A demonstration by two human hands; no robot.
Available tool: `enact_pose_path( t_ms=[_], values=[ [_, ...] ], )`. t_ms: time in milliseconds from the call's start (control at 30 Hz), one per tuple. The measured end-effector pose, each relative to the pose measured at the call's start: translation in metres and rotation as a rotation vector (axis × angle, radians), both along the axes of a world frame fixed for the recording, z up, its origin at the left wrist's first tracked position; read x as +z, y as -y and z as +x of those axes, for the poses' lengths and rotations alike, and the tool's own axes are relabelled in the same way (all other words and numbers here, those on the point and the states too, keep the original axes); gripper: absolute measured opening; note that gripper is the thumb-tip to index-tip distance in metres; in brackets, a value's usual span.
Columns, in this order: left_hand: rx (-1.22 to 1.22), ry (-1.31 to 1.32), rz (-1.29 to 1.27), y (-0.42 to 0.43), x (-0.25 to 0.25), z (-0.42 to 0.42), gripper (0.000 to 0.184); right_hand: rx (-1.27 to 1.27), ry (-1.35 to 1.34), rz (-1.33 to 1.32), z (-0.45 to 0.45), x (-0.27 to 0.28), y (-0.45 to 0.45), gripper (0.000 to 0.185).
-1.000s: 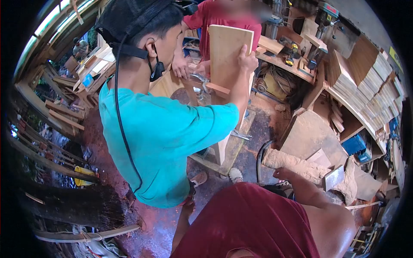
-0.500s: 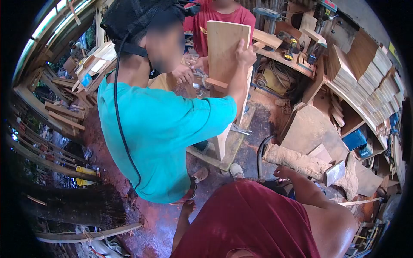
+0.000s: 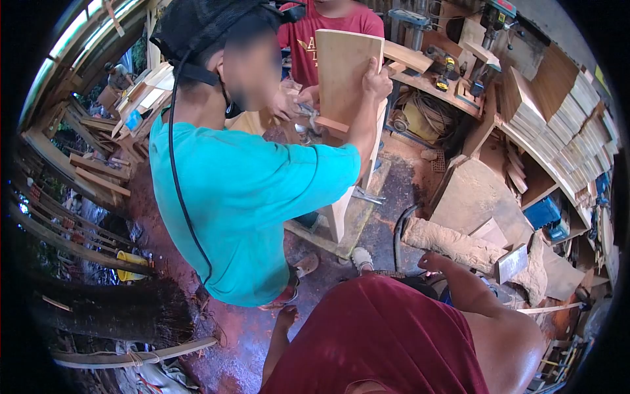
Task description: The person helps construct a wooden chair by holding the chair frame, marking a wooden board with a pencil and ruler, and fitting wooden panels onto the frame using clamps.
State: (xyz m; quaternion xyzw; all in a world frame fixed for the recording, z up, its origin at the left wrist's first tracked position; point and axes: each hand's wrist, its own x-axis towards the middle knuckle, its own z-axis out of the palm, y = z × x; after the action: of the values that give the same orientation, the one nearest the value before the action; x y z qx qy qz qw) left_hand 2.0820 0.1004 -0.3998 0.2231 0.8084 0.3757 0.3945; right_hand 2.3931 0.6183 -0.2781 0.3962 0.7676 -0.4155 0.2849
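My right hand (image 3: 430, 262) hangs at my right side with its fingers curled in and nothing seen in it; it is nearest to a sawdust-covered roll (image 3: 453, 246). My left hand (image 3: 287, 318) hangs low behind a co-worker in a teal shirt (image 3: 243, 197); its fingers are too small to make out. The co-worker's hand grips the edge of an upright wooden board (image 3: 344, 75). By that board, a metal clamp (image 3: 308, 115) is near a small wood block (image 3: 331, 125) and a co-worker's hands. Another person in a red shirt (image 3: 335, 33) stands behind it.
Stacked planks (image 3: 558, 125) lie on a shelf at the right. Drill presses and a yellow cordless drill (image 3: 446, 75) are on a bench (image 3: 426, 88). A black hose (image 3: 398, 236) and another clamp (image 3: 367, 196) are near the middle. A yellow bucket (image 3: 131, 266) is at left.
The view has shifted slightly. The teal-shirted co-worker's head has turned toward the board, and the hands at the clamp have moved a little. My hands have barely moved.
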Motion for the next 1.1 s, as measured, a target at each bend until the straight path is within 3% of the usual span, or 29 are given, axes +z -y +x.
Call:
enact_pose_path(
  t_ms=[367,433,500,633,867,967,1000,1033,1100],
  values=[
    [-0.066,-0.011,-0.036,0.007,-0.027,-0.007,0.036,0.008,0.016,0.019,-0.003,0.012,-0.001,0.027],
    [-0.078,-0.022,0.077,0.007,-0.035,-0.008,0.037,0.007,0.044,0.020,-0.001,0.007,-0.003,0.027],
    [-0.062,-0.019,0.021,0.001,-0.026,-0.007,0.037,0.113,-0.061,0.078,0.010,-0.020,-0.011,0.026],
    [0.088,0.094,-0.006,-0.011,-0.004,0.001,0.035,0.077,-0.054,0.058,0.007,-0.004,-0.004,0.027],
    [0.095,0.125,-0.096,-0.020,0.013,0.004,0.034,-0.036,0.018,-0.049,0.007,0.001,-0.003,0.029],
    [0.045,0.058,-0.022,-0.010,-0.011,0.000,0.033,-0.051,0.019,-0.053,0.009,-0.003,-0.003,0.029],
    [-0.039,-0.033,0.134,0.001,-0.039,-0.002,0.033,-0.059,0.027,-0.057,0.010,-0.004,-0.003,0.028],
    [-0.124,-0.124,0.290,0.000,-0.035,-0.002,0.033,-0.059,0.026,-0.058,0.011,-0.005,-0.003,0.028],
    [-0.121,-0.084,0.172,-0.003,-0.027,-0.001,0.032,-0.045,0.030,-0.050,0.013,-0.007,-0.004,0.028]
  ],
)
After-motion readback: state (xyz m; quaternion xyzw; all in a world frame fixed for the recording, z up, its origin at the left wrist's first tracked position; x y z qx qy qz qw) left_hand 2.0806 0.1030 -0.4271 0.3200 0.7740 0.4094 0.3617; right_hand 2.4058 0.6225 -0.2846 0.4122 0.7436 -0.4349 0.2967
